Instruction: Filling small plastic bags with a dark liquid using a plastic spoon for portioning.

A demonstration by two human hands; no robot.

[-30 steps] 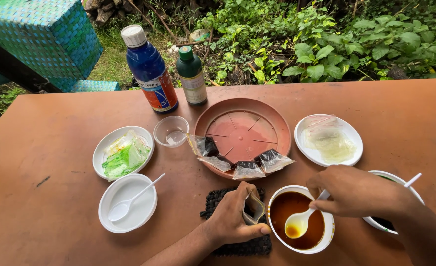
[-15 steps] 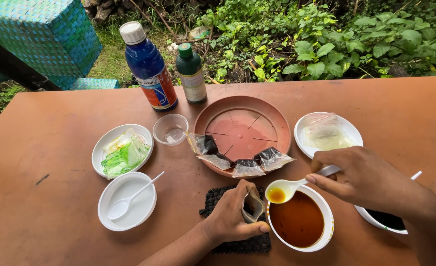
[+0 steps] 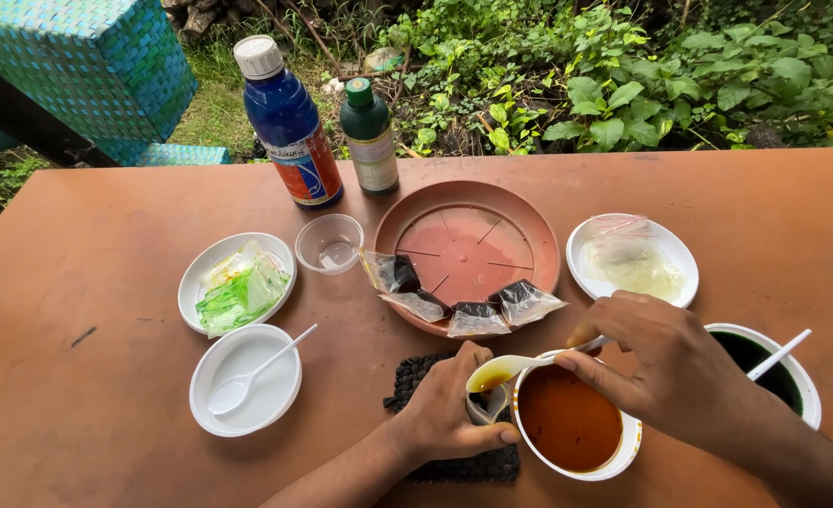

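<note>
At lower centre of the frame, the right hand (image 3: 666,362) pinches a white plastic spoon (image 3: 515,365) — its bowl glossy with amber liquid — over a small clear pouch (image 3: 485,406) gripped by the left hand (image 3: 449,414), beside a white bowl (image 3: 576,423) of rust-brown liquid.

Brown table (image 3: 106,376), green plants (image 3: 623,85) behind

Blue bottle (image 3: 287,122), red-and-white label, and green bottle (image 3: 370,136), pale label, stood at table's far edge. Four clear sachets (image 3: 463,303) of dark matter lay on brown saucer's (image 3: 529,221) near rim.
</note>
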